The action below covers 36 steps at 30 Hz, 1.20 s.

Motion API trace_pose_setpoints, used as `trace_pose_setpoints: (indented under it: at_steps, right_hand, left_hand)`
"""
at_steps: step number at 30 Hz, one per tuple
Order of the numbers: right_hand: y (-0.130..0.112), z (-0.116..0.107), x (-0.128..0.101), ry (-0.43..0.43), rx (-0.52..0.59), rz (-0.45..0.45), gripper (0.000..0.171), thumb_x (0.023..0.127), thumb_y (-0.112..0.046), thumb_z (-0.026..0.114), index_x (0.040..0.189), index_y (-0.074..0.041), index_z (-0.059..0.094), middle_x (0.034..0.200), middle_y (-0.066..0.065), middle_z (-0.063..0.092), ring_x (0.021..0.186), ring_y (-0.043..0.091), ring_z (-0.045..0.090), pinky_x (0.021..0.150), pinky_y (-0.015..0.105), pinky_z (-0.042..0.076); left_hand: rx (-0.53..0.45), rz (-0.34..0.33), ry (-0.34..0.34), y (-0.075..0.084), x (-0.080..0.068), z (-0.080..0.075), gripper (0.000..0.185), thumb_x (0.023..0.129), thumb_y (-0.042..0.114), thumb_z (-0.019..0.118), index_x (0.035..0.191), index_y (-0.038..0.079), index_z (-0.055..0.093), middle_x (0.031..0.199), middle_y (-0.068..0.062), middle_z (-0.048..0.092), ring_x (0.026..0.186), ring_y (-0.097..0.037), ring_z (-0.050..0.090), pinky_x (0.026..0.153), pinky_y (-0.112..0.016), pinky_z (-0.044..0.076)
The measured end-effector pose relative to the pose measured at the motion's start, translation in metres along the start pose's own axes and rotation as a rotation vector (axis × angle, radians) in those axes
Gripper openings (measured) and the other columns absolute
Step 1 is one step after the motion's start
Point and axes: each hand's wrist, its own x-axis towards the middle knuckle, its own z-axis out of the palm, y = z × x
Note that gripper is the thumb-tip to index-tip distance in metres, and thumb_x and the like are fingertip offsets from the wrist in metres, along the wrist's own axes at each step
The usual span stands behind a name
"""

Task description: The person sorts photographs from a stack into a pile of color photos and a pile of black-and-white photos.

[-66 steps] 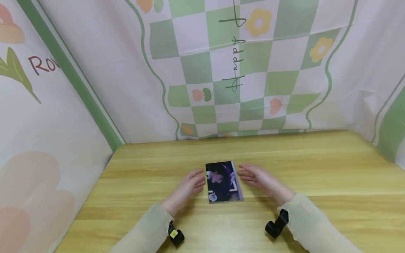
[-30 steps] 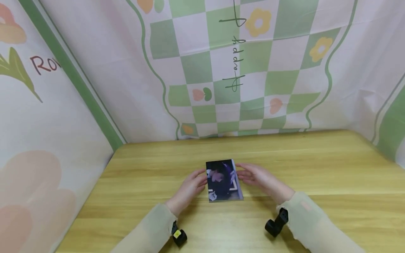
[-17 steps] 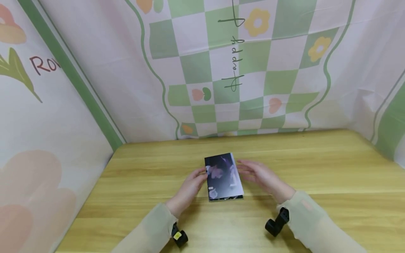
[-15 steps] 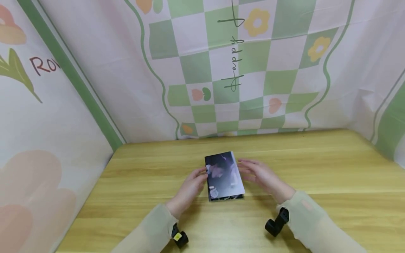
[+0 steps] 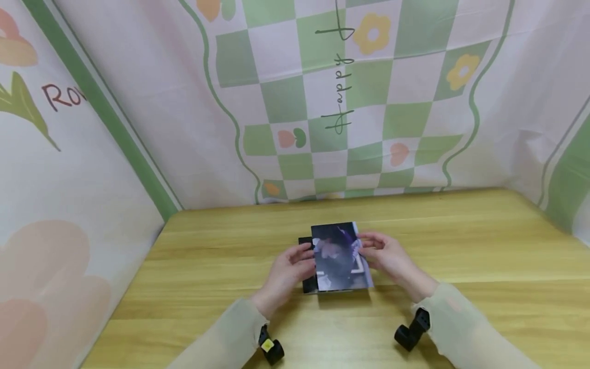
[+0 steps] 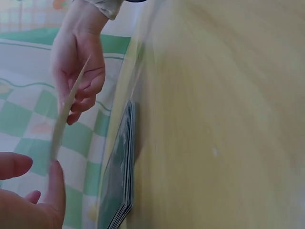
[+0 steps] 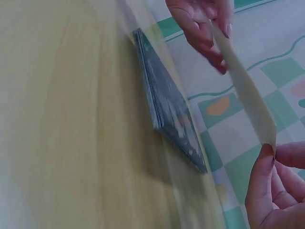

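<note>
**Item: top photo card, lifted off its stack, with handling risks**

Location: the lifted photo card (image 5: 342, 256) is held in the air just above the stack of cards (image 5: 308, 279), which lies flat on the wooden table (image 5: 461, 256) near its middle. The stack shows in the head view only as a dark sliver past the card's left and lower edges; the wrist views show it as a neat, thin pile (image 7: 167, 109) with squared edges.

Left hand (image 5: 288, 271): fingers curled to the card's left edge, thumb and fingertip pinching it, as seen in the left wrist view (image 6: 28, 191).

Right hand (image 5: 392, 259): fingers curled round the card's right edge, pinching it lightly (image 7: 274, 186).

Condition of card: slightly bowed between the two pinches in the right wrist view (image 7: 243, 81); printed side faces up.

Risks, as judged:
- Crease or lasting bend, if the two hands press inward on the opposite edges; the card already bows.
- Slip and drop, since both grips are on the thin edges only; a glossy face would give little hold, and a fall could land the card skewed on the pile.
- Disturbing the stack, if a lowered finger or the card's edge catches the top of the pile and fans it out of square.
- A second card may cling beneath the lifted one; the pictures do not show its underside, so this cannot be ruled out.
- Finger marks on the printed face if a thumb slides inward.
</note>
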Motion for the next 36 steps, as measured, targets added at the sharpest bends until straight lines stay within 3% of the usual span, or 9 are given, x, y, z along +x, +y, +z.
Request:
trace_pose_setpoints:
  at_steps: [5, 12, 23, 30, 36]
  right_hand:
    - [0.005, -0.013, -0.006, -0.014, -0.069, -0.012, 0.052, 0.088, 0.001, 0.058, 0.134, 0.014, 0.037, 0.092, -0.002, 0.059, 0.078, 0.004, 0.060, 0.073, 0.022, 0.056]
    - [0.011, -0.046, -0.013, -0.073, -0.151, -0.031, 0.055, 0.087, -0.004, 0.061, 0.133, 0.015, 0.036, 0.093, -0.003, 0.059, 0.078, 0.005, 0.062, 0.072, 0.024, 0.057]
    - [0.021, -0.101, -0.013, -0.138, -0.239, -0.031, 0.044, 0.088, -0.004, 0.061, 0.126, 0.011, 0.045, 0.092, -0.008, 0.061, 0.077, 0.006, 0.063, 0.068, 0.026, 0.058]
    - [0.031, -0.122, -0.009, -0.168, -0.280, -0.029, 0.056, 0.085, -0.001, 0.063, 0.129, 0.021, 0.034, 0.091, -0.004, 0.062, 0.077, 0.008, 0.064, 0.070, 0.028, 0.059]
    - [0.033, -0.130, -0.009, -0.193, -0.370, -0.040, 0.057, 0.081, 0.000, 0.067, 0.126, 0.021, 0.038, 0.094, 0.008, 0.062, 0.076, 0.008, 0.063, 0.072, 0.026, 0.058]
  left_hand:
    - [-0.025, -0.022, 0.029, -0.002, 0.008, 0.012, 0.046, 0.089, -0.005, 0.057, 0.134, -0.006, 0.047, 0.121, -0.021, 0.058, 0.093, -0.013, 0.061, 0.089, -0.033, 0.054]
    - [-0.073, -0.068, 0.023, -0.007, 0.015, 0.035, 0.045, 0.085, -0.010, 0.058, 0.129, -0.005, 0.052, 0.110, -0.017, 0.063, 0.080, -0.010, 0.062, 0.082, -0.031, 0.057]
    - [-0.123, -0.159, -0.001, -0.015, 0.036, 0.075, 0.043, 0.084, -0.011, 0.060, 0.126, -0.002, 0.055, 0.103, -0.011, 0.064, 0.078, -0.012, 0.064, 0.080, -0.030, 0.058]
    - [-0.124, -0.218, 0.050, -0.021, 0.045, 0.095, 0.043, 0.083, -0.012, 0.061, 0.124, 0.000, 0.058, 0.097, -0.010, 0.064, 0.077, -0.015, 0.064, 0.079, -0.032, 0.058]
    - [-0.091, -0.277, 0.001, -0.021, 0.047, 0.102, 0.043, 0.085, -0.012, 0.058, 0.126, -0.002, 0.055, 0.099, -0.011, 0.061, 0.084, -0.021, 0.065, 0.080, -0.033, 0.058]
